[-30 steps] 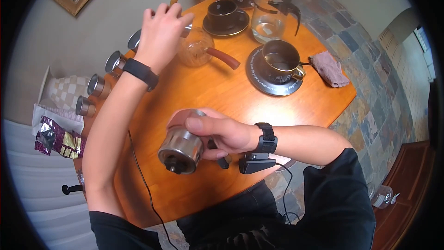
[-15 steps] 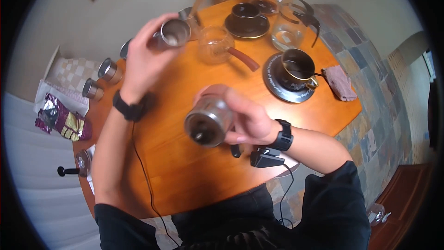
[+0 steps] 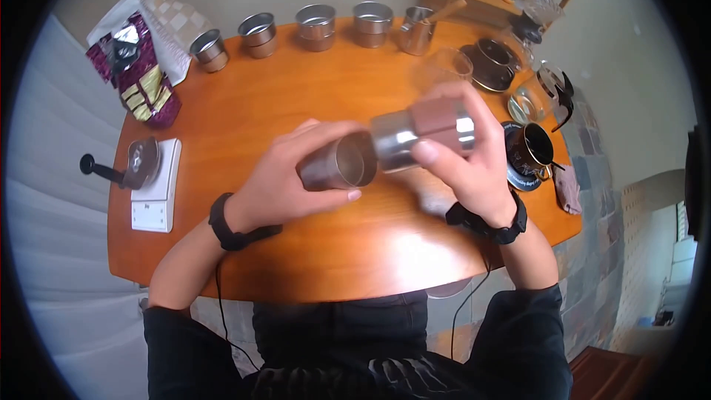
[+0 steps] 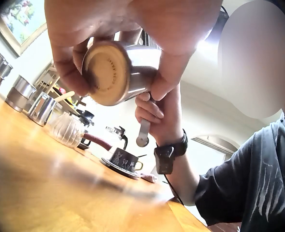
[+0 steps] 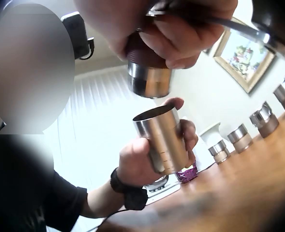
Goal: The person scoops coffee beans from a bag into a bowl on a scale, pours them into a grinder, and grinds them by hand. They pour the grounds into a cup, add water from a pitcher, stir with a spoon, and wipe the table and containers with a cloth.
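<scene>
My left hand point(image 3: 266, 181) grips a small steel cup point(image 3: 333, 165), tilted with its mouth towards the right. In my right hand point(image 3: 474, 178) is the body of a hand coffee grinder point(image 3: 394, 139), metal with a brown band. Its lower end faces the cup's mouth, close to the rim. The right wrist view shows a small gap between the grinder point(image 5: 152, 82) and the cup point(image 5: 164, 140) below it. A metal crank point(image 4: 143, 133) juts out below the right fingers in the left wrist view. The cup's round base point(image 4: 106, 72) faces that camera.
A row of steel canisters point(image 3: 316, 28) lines the table's far edge. A white scale point(image 3: 153, 210) bearing a black-handled vessel point(image 3: 142, 163) stands left, below a purple bag point(image 3: 152, 96). On the right are a black cup point(image 3: 529, 148), glass jugs and a cloth point(image 3: 569, 191).
My left hand has brought the steel cup from the far side of the table to the grinder. My right hand has turned the grinder towards the cup, and the head view has swung left.
</scene>
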Motion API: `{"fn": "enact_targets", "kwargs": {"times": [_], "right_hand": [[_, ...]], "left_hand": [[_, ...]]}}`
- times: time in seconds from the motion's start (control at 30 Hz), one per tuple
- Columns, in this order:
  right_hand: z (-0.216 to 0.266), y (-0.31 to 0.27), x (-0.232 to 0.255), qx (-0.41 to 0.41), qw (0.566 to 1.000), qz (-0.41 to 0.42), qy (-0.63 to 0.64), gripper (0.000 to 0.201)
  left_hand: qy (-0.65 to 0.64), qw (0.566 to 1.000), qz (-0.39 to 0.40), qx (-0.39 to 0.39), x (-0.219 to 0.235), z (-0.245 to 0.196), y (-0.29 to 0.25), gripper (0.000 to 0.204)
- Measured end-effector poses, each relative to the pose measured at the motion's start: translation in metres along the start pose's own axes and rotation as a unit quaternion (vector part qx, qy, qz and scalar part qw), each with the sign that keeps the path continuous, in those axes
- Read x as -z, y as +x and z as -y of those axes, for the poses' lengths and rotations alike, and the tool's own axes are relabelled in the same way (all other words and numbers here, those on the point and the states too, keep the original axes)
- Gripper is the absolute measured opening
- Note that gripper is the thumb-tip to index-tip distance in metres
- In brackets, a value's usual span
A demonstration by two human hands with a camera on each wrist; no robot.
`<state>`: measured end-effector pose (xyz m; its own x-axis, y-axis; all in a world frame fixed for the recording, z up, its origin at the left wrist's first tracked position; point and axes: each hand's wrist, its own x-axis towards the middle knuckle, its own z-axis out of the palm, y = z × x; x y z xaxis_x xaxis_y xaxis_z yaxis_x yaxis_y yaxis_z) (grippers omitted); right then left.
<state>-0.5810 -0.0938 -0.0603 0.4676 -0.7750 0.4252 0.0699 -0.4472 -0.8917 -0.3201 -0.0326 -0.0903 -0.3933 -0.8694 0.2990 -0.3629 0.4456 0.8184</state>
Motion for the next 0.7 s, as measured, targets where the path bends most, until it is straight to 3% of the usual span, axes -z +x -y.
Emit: {"fn": "enact_targets", "kwargs": {"times": [0.07,0.23,0.33,0.5,0.7], "right_hand": [[0.011,0.019,-0.013,0.065,0.988,0.051,-0.132,0.046],[0.023,0.045,-0.052,0.08,0.978,0.103,-0.163,0.045],[0.025,0.052,-0.074,0.068,0.977,0.136,-0.152,0.044],[0.023,0.072,-0.097,0.034,0.963,0.207,-0.17,0.046],[0.017,0.071,-0.117,0.049,0.962,0.182,-0.198,0.047]], "left_hand": [[-0.06,0.998,-0.013,0.024,0.003,0.005,-0.013,0.077],[-0.152,0.982,-0.09,0.061,0.016,0.0,-0.037,0.081],[-0.094,0.988,-0.104,0.066,0.025,-0.003,-0.053,0.08],[-0.03,0.986,-0.165,-0.011,0.036,0.014,-0.07,0.079],[0.026,0.98,-0.198,-0.015,0.043,0.023,-0.074,0.078]]}}
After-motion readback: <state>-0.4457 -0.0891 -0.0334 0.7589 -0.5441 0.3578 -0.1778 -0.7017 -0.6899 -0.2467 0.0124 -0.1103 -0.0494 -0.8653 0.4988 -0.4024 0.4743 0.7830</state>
